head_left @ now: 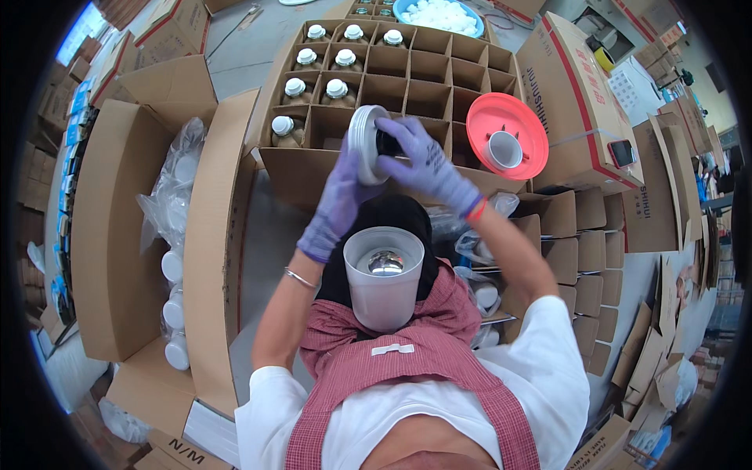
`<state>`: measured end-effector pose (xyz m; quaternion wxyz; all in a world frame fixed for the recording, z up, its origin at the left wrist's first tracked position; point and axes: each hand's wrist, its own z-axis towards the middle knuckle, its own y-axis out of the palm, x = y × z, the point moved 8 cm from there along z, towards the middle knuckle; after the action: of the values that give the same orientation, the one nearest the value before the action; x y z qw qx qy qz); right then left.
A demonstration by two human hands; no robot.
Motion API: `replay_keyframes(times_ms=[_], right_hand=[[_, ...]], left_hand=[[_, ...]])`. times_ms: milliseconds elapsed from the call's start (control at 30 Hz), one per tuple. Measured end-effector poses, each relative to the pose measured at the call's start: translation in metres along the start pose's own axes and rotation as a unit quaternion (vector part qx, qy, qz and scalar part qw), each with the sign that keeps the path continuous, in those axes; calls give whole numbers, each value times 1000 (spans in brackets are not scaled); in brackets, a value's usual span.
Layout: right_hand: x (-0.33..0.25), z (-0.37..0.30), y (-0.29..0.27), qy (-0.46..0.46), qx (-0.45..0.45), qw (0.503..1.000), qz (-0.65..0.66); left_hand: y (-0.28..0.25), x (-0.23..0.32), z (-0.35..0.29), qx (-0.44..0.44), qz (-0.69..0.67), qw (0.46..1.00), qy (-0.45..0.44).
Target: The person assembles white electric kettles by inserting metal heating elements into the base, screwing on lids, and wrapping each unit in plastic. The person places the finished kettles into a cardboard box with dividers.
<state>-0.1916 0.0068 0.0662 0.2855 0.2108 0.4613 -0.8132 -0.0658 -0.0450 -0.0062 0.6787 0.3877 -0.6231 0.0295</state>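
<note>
My left hand (338,196), in a purple glove, grips a round white piece with a ridged rim (365,145), tilted on edge above my lap. At its right face, my right hand (423,157), gloved the same, curls its fingers round a dark part (386,142); the fingertips are partly hidden. Below both hands, a whitish cylindrical container (384,290) stands upright on my lap. Inside its open top shows a shiny silver dome (385,262).
Ahead stands a divided carton (313,168) with several white-capped bottles (337,90). A red dish (482,117) holding a white cup (504,150) rests on its right side. An open carton (117,235) with bagged white-capped items is at left; cardboard dividers (560,258) lie right.
</note>
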Motion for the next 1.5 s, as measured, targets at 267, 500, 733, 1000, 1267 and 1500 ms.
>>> replay_keyframes(times_ms=[267,500,733,1000,1267,1500], right_hand=[[5,-82,16,178,-109,957,200],[29,-123,17,345,-54,907,236],[-38,-123,56,100,-141,984,43],[-36,-111,79,81,-204,952,211],[-79,-128,33,-87,-140,986,-16],[-72,-131,21,32,-102,991,-86]], left_hand=[[66,65,-39,-153,503,776,349],[22,23,-85,-281,452,823,199],[37,4,-85,-335,432,829,117],[49,5,-118,-236,555,782,157],[-3,-12,-117,-6,279,956,95],[43,2,-101,-210,349,907,106]])
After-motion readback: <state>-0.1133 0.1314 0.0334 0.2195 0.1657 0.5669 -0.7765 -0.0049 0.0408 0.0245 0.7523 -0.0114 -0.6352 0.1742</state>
